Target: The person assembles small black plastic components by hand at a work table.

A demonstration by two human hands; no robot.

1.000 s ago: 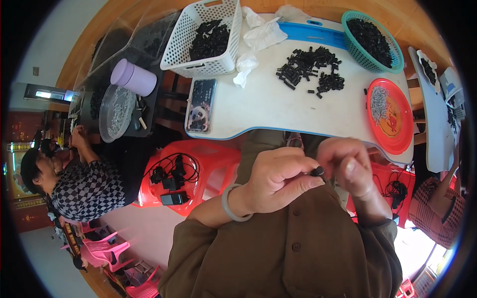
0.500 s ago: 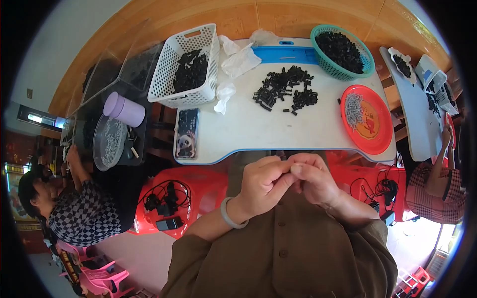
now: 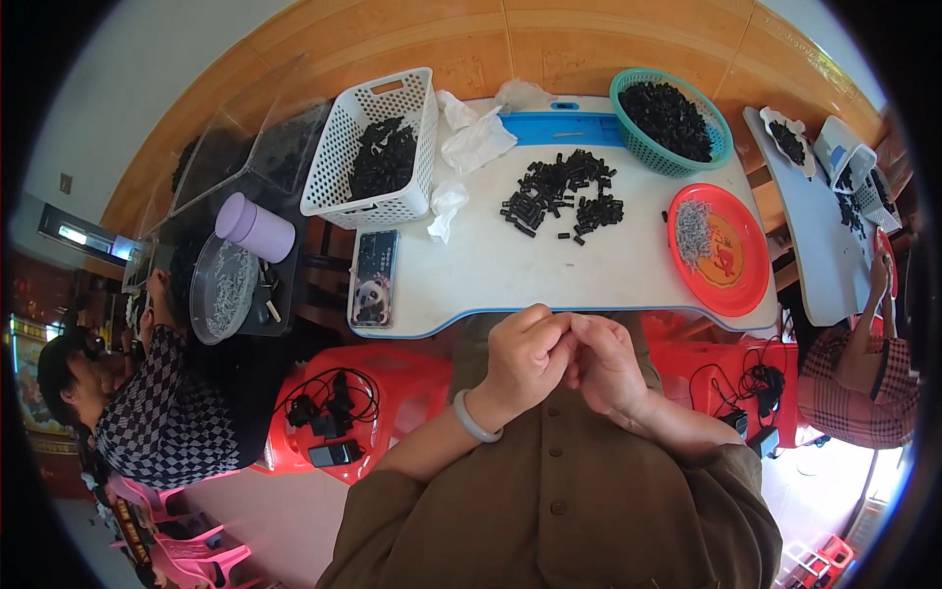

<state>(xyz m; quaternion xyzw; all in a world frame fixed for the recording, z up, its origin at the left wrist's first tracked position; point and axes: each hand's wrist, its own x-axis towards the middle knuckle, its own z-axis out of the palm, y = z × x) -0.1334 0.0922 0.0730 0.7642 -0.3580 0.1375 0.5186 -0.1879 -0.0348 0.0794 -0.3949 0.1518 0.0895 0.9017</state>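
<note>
A white table (image 3: 510, 280) with a blue edge stands on a glossy orange floor (image 3: 628, 44) — daylight glints off it. Red plastic stools (image 3: 392, 383) (one holding black cables) sit below; a pale wall (image 3: 186, 69) rises left.

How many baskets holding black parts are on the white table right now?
2: a white basket at the table's far left corner and a green basket at its far right. More containers on neighbouring tables may be partly hidden.

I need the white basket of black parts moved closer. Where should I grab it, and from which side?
Grip the white basket by the slotted handle in its far rim, probably reaching from above: the rim is open and uncovered there, the parts lie lower inside, and tissues crowd its right side.
</note>
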